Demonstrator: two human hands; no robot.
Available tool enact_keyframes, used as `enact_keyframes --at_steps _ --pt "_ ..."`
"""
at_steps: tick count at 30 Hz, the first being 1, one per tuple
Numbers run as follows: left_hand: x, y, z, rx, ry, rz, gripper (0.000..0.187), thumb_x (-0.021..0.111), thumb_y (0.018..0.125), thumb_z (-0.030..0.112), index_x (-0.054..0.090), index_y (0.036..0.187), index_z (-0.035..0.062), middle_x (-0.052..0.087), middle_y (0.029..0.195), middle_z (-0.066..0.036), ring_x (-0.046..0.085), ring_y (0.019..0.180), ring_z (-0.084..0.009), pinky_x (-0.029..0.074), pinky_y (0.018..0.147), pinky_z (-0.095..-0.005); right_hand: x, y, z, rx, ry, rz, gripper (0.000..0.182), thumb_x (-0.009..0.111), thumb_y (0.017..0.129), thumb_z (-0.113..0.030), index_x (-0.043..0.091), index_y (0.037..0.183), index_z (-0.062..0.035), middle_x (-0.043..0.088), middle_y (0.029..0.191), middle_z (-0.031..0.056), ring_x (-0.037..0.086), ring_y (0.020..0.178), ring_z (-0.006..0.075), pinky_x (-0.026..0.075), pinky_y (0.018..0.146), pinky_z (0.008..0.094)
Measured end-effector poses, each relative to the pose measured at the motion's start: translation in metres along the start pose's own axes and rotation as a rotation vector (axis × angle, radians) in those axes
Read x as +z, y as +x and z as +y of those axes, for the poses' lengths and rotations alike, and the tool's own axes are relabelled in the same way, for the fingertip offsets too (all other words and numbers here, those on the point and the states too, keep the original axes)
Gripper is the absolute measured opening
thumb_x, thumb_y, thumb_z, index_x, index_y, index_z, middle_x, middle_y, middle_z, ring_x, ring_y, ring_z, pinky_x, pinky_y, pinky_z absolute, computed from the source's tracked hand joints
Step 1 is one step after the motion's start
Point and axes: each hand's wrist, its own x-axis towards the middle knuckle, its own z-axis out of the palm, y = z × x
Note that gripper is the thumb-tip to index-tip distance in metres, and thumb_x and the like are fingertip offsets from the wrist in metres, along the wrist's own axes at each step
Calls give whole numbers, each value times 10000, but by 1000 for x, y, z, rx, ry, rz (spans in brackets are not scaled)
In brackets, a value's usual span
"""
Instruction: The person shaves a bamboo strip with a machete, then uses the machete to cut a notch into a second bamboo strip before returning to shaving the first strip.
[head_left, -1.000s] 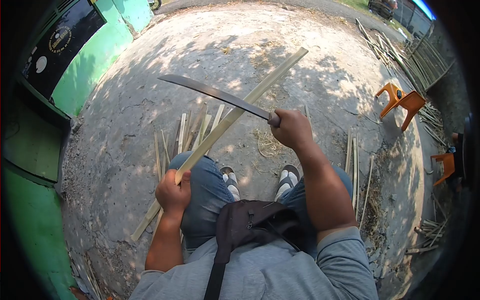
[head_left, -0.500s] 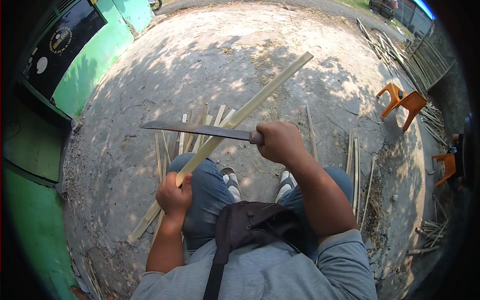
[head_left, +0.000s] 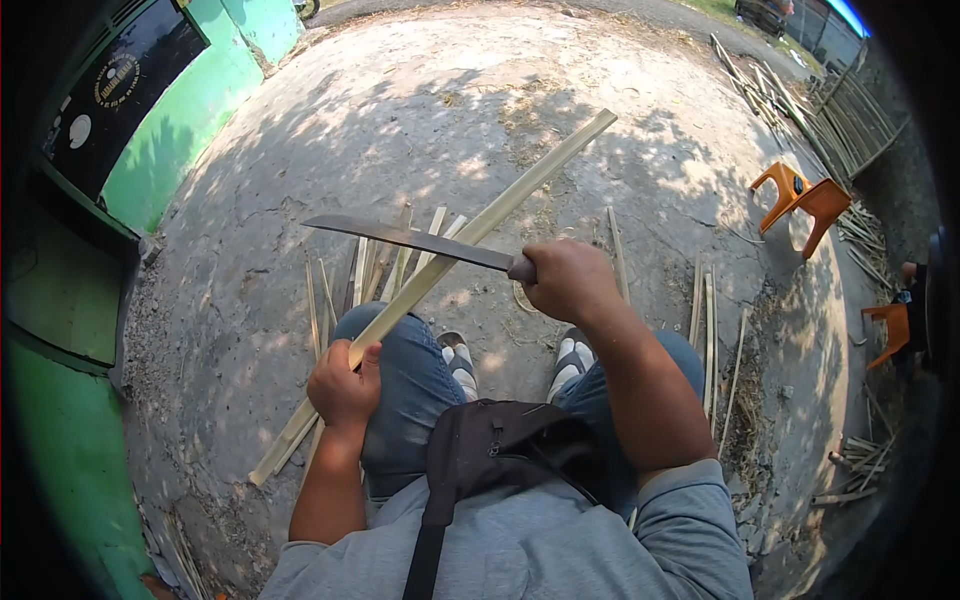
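My left hand is closed round the lower part of a long pale bamboo strip, which slants up and away to the right across my left knee. In my right hand is the handle of a machete, its long dark blade pointing left. The blade crosses the strip about midway along, seemingly lying on it or just over it. Several more bamboo strips lie on the ground past my left knee, partly hidden behind the blade and the held strip.
Thin strips lie beside my right knee. An orange plastic stool stands at the right, with bamboo poles stacked behind it. A green wall runs along the left. A dark bag rests across my lap.
The machete's tip has swung up and to the right, so the blade now slopes down toward its handle. My right hand has shifted slightly right. The strip stays in my left hand.
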Motion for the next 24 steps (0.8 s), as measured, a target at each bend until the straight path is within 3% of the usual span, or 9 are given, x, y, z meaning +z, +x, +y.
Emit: enact_keyframes --at_steps 4,10,14,24 --pt "0 0 0 16 -15 39 542 602 993 596 631 855 73 654 760 -161 660 706 -426 500 617 -515 -6 0 -4 -58 -21 -76 152 707 862 -264 774 942 -153 748 901 153 728 876 386 578 785 505" --pt "-3 1 3 -1 23 3 546 604 987 601 626 846 74 654 764 -156 661 715 -428 503 624 -520 -2 13 28 130 3 64 161 696 896 -279 776 953 -152 750 914 157 727 887 388 576 784 513" --pt "-7 3 5 9 65 -22 552 603 984 604 612 830 75 647 756 -152 656 705 -426 500 620 -520 -1 14 37 172 -49 40 193 682 933 -310 775 969 -146 751 929 155 726 913 386 573 796 516" --pt "-4 2 1 38 11 4 539 607 992 589 613 833 74 642 740 -154 650 687 -424 488 601 -518 14 4 -2 -153 20 -65 141 719 821 -250 731 901 -134 718 843 167 707 852 403 557 761 532"
